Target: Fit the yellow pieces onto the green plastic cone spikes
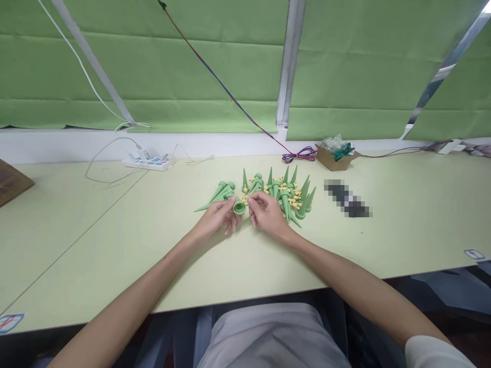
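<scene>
Both hands together at the centre of the frame, resting on the pale green surface (115, 240). Left hand (218, 217) curled loosely around a long green spike (209, 203), its round open cap end turned toward the camera between the two hands, its thin tip pointing toward the left of the frame. Right hand (268, 214) just beside the cap, fingertips (251, 201) pinched together on something small; too small to tell what. Directly behind the hands, a heap of green spikes (287, 191), many standing tip up, mixed with small yellow pieces (295, 203). A few more spikes lying flat just left of the heap. Farther back, right of centre, a small cardboard box (335, 159) with clear bags in it, and a coil of red and blue wire (299, 154) beside it. Upper left, a white power strip (148, 162) with white cables. Green blinds (172, 66) across the top of the frame.
</scene>
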A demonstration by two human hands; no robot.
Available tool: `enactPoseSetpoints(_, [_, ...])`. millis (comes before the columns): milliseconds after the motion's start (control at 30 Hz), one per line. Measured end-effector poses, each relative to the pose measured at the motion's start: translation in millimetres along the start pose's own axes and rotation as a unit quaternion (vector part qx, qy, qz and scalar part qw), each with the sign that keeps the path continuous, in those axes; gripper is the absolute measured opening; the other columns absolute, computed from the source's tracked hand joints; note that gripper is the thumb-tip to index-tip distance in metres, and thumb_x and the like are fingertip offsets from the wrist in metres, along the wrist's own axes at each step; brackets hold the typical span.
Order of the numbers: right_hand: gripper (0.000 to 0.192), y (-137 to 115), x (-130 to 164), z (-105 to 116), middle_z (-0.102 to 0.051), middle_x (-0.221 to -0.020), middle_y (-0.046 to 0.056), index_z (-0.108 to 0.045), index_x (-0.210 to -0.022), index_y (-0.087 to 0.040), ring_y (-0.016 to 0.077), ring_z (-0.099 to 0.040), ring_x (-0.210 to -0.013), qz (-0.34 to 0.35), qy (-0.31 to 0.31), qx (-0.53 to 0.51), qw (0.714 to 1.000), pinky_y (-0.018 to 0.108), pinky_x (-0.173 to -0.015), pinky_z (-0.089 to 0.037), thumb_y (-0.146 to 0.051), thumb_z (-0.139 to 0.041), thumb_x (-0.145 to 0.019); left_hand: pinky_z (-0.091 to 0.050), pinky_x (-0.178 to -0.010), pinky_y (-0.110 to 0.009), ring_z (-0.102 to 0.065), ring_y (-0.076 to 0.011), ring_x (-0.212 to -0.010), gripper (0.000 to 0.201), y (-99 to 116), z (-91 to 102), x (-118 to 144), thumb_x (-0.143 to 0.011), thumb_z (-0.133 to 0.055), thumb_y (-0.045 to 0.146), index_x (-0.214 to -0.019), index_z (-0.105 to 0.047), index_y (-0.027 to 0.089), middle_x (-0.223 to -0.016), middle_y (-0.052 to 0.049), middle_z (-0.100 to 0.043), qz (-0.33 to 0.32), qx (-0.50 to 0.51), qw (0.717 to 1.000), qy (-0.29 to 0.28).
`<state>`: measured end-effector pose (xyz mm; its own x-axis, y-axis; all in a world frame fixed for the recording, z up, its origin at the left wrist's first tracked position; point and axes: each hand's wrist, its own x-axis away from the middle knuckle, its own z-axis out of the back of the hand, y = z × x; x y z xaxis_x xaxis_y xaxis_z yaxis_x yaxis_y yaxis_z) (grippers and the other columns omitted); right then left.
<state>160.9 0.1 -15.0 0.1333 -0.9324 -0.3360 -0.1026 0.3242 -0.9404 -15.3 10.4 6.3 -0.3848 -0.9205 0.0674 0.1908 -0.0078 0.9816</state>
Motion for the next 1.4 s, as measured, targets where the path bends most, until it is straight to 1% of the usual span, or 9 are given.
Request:
enactPoseSetpoints(200, [0.031, 1.4, 2.8, 0.3, -0.051, -0.058, -0.006, -0.053, -0.078, -0.022, 0.01, -0.049, -0.04, 0.004, -0.005, 0.018, 1.0, 0.024, -0.039, -0.039, -0.049, -0.059, -0.093, -0.042, -0.047, -0.026, -0.054, -0.0136, -0.047, 0.045, -1.5, 2.0, 1.9, -0.089, -0.062, 0.061, -0.08, -0.064, 0.017, -0.057, -0.003, -0.062, -0.038, 0.007, 0.999, -0.022])
enactPoseSetpoints(367, [0.032, 1.9, 4.5, -0.6, -0.049, -0.055, -0.007, -0.053, -0.075, -0.022, 0.01, -0.047, -0.038, 0.007, -0.003, 0.04, 0.999, 0.025, -0.04, -0.04, -0.047, -0.058, -0.093, -0.042, -0.049, -0.029, -0.054, -0.0143, -0.046, 0.043, 3.6, 2.8, 5.7, -0.088, -0.064, 0.059, -0.076, -0.059, 0.018, -0.059, -0.001, -0.061, -0.087, -0.059, 0.994, -0.013])
enactPoseSetpoints(500, [0.031, -3.2, 5.0, -0.8, -0.048, -0.052, -0.007, -0.053, -0.073, -0.022, 0.0102, -0.046, -0.035, -0.005, 0.005, 0.049, 0.999, 0.025, -0.038, -0.037, -0.046, -0.058, -0.092, -0.043, -0.049, -0.029, -0.057, -0.016, -0.048, 0.039, 6.0, 1.6, 8.3, -0.09, -0.063, 0.056, -0.077, -0.06, 0.019, -0.06, 0.0, -0.063, -0.11, -0.105, 0.988, -0.005])
enactPoseSetpoints(633, [0.031, -8.3, 4.9, -0.9, -0.048, -0.052, -0.007, -0.051, -0.07, -0.023, 0.0096, -0.046, -0.033, -0.022, 0.011, 0.047, 0.999, 0.025, -0.036, -0.034, -0.043, -0.058, -0.091, -0.047, -0.052, -0.029, -0.058, -0.0161, -0.052, 0.034, 4.5, -0.4, 9.4, -0.093, -0.06, 0.051, -0.076, -0.06, 0.02, -0.062, 0.0, -0.061, -0.136, -0.137, 0.981, 0.022])
enactPoseSetpoints(800, [0.03, -6.9, 3.9, 0.2, -0.047, -0.048, -0.008, -0.05, -0.067, -0.023, 0.009, -0.044, -0.031, -0.04, 0.018, 0.05, 0.998, 0.024, -0.034, -0.03, -0.04, -0.059, -0.09, -0.048, -0.051, -0.028, -0.058, -0.0157, -0.059, 0.035, -2.2, 0.0, 7.6, -0.093, -0.061, 0.047, -0.071, -0.057, 0.02, -0.071, -0.002, -0.057, -0.199, -0.182, 0.962, 0.051])
enactPoseSetpoints(933, [0.03, -4.0, 2.8, 1.8, -0.046, -0.044, -0.008, -0.049, -0.066, -0.023, 0.0084, -0.042, -0.029, -0.051, 0.023, 0.048, 0.997, 0.022, -0.034, -0.029, -0.037, -0.058, -0.091, -0.049, -0.052, -0.026, -0.057, -0.0155, -0.068, 0.034, -7.1, 2.4, 5.4, -0.095, -0.058, 0.042, -0.072, -0.064, 0.018, -0.083, -0.005, -0.057, -0.248, -0.23, 0.939, 0.063])
enactPoseSetpoints(1067, [0.03, -5.3, 2.2, 1.3, -0.045, -0.043, -0.009, -0.049, -0.066, -0.022, 0.0081, -0.042, -0.028, -0.05, 0.028, 0.04, 0.998, 0.021, -0.034, -0.028, -0.037, -0.058, -0.091, -0.049, -0.051, -0.024, -0.056, -0.0139, -0.068, 0.031, -8.8, 3.6, 4.1, -0.096, -0.057, 0.04, -0.077, -0.066, 0.018, -0.09, -0.006, -0.057, -0.264, -0.246, 0.93, 0.068])
enactPoseSetpoints(1200, [0.035, -6.6, 2.2, 0.0, -0.044, -0.044, -0.009, -0.049, -0.067, -0.022, 0.0077, -0.043, -0.029, -0.048, 0.036, 0.035, 0.998, 0.021, -0.034, -0.028, -0.044, -0.06, -0.092, -0.049, -0.05, -0.023, -0.056, -0.0132, -0.067, 0.029, -8.5, 3.3, 3.2, -0.096, -0.056, 0.038, -0.077, -0.066, 0.018, -0.089, -0.006, -0.057, -0.278, -0.257, 0.923, 0.076])
enactPoseSetpoints(1400, [0.038, -2.0, 1.2, 1.2, -0.045, -0.047, -0.009, -0.049, -0.068, -0.022, 0.0077, -0.044, -0.031, -0.028, 0.035, 0.037, 0.998, 0.021, -0.035, -0.031, -0.049, -0.059, -0.093, -0.051, -0.054, -0.024, -0.058, -0.0146, -0.071, 0.027, -8.1, 0.8, 3.1, -0.095, -0.057, 0.04, -0.082, -0.067, 0.019, -0.093, -0.006, -0.06, -0.267, -0.264, 0.922, 0.089])
